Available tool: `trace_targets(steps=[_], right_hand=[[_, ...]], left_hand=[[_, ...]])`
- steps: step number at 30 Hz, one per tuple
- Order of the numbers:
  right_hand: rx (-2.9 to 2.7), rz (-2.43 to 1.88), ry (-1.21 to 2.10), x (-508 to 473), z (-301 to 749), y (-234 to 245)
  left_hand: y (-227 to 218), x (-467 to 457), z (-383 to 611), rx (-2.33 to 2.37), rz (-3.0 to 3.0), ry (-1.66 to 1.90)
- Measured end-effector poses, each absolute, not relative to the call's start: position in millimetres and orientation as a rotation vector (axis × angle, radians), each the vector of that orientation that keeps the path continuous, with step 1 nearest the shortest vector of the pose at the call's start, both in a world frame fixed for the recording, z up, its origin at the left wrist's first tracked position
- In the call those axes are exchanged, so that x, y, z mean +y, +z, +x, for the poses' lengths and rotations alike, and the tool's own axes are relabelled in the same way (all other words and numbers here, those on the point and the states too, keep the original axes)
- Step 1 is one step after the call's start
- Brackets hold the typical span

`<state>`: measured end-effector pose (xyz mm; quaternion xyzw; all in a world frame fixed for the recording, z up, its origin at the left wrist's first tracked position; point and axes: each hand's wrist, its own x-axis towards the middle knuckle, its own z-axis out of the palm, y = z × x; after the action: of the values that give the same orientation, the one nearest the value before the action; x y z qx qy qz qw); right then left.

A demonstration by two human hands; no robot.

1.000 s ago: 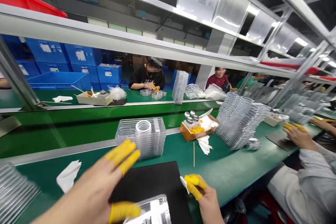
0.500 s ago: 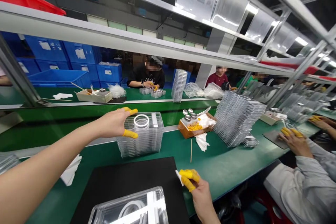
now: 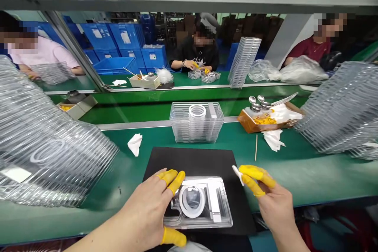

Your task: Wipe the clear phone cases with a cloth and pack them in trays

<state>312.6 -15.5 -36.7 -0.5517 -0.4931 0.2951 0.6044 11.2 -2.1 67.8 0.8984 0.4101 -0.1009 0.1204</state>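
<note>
On a black mat [image 3: 189, 157] lies a clear plastic case [image 3: 226, 212] with a white ring [image 3: 193, 213] around a round clear area and a white strip [image 3: 214, 201] at its right side. My left hand [image 3: 149, 208], in yellow finger cots, spans the case's left end with fingers and thumb spread wide apart. Whether it touches the case is hard to tell. Just right of the case, my right hand [image 3: 273, 193] pinches a small folded white wipe [image 3: 238, 175] between thumb and fingers, also in yellow cots. Beyond the mat stands a stack of clear cases [image 3: 196, 126].
Tall leaning stacks of clear cases flank the bench, on the left [image 3: 59, 157] and right [image 3: 342, 110]. A cardboard tray [image 3: 248, 123] holds metal-topped bottles, yellow cots and tissue. A crumpled tissue [image 3: 135, 144] and a thin stick [image 3: 256, 147] lie nearby. Co-workers sit across the bench.
My left hand has gone from the stack of cases to the case on the mat. The view has turned left and down. My right hand still pinches the white wipe.
</note>
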Motion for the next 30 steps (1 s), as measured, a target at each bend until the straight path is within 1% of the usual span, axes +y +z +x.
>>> trace_targets(steps=[3,6,11,13,15,17,22,24,27,30], right_hand=[[-1.635,-1.160,0.484,-14.6,281.6,-3.8],[-1.992,-1.131,0.334,-18.9,260.1,18.3],[-2.309,-0.779,0.357,-29.4,270.7,28.8],[-2.350,-0.819,0.300,-24.4,277.5,31.9],[-2.284,-0.963,0.206,-17.4,276.1,36.0],[-2.223,-1.011,0.179,-14.5,268.1,39.8],[-2.380,-0.785,0.247,-22.7,266.2,39.7],[-2.369,-0.852,0.203,-19.0,274.9,37.2],[-2.230,-1.066,0.108,-9.8,277.4,33.4],[-2.182,-1.059,0.090,-14.6,266.9,30.6]], left_hand=[[68.6,2.2,11.5,1.183,2.571,-0.319],[68.8,5.6,13.6,1.176,2.512,-0.309],[67.6,6.3,16.5,1.175,2.491,-0.335],[68.6,6.5,17.6,1.166,2.504,-0.359],[69.8,7.0,18.2,1.163,2.505,-0.375],[70.1,7.0,17.9,1.167,2.496,-0.368],[66.8,6.1,15.2,1.164,2.528,-0.262],[66.1,7.0,14.2,1.155,2.550,-0.258],[66.2,9.6,12.9,1.137,2.573,-0.228],[66.2,11.6,11.9,1.173,2.563,-0.216]])
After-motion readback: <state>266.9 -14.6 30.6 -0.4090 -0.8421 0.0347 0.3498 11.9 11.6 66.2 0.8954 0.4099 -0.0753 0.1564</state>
